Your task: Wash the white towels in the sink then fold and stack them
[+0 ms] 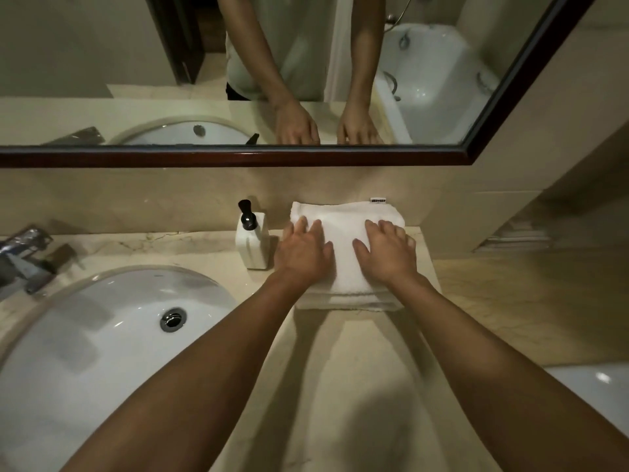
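The folded white towels [347, 253] lie in a stack on the counter [340, 369], to the right of the sink [102, 335] and pushed back against the wall below the mirror [238, 155]. Several layered edges show at the stack's near side, and a small label sticks up at its far right corner. The person's left hand [303, 253] lies flat on the left part of the top towel, fingers straight and slightly spread, pointing toward the wall; nothing is gripped. The right hand [388, 253] lies the same way on the right part, palm down, fingers straight and apart, pressing on the cloth without curling round it. A bare strip of towel shows between the two hands. Both forearms reach in from the near edge of the view across the counter. Just left of the stack stands a white soap bottle [252, 240] with a black pump, upright and near the left hand; whether it touches the towels cannot be told. The sink is a white oval basin set into the counter, with a metal drain [173, 319] near its middle. A chrome tap [23, 260] stands at the far left behind the basin. The mirror has a dark wooden frame and reflects both hands, the arms, part of the sink and a white bathtub [439, 83]. At the right, a beige wall meets the counter's end.
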### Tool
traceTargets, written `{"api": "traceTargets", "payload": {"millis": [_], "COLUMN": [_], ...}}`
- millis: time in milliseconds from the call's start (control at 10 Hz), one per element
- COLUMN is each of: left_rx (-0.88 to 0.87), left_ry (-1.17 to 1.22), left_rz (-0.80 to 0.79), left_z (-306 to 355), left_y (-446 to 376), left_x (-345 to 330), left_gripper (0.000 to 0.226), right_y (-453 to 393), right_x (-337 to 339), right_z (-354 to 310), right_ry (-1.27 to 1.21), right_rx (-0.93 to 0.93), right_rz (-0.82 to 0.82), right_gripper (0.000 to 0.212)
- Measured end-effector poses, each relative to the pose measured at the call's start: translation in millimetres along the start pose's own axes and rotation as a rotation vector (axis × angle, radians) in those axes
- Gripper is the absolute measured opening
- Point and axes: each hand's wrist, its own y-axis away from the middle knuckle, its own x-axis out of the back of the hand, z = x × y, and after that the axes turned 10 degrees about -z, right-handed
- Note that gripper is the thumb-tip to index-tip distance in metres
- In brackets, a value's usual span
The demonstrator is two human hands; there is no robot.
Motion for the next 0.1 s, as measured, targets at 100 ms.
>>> {"api": "traceTargets", "payload": {"millis": [100], "left_rx": [-0.054], "left_ry": [0.236], "left_rz": [-0.001], "left_z": [-5.6], "left_y": [18.8], "left_x": [11.5], "left_gripper": [0.052], "right_y": [17.3], "right_x": [8.7], "right_z": [-25.0], "right_ry": [-0.158], "right_rx": [0.038], "right_rz": [-0.025], "right_gripper": [0.051]}}
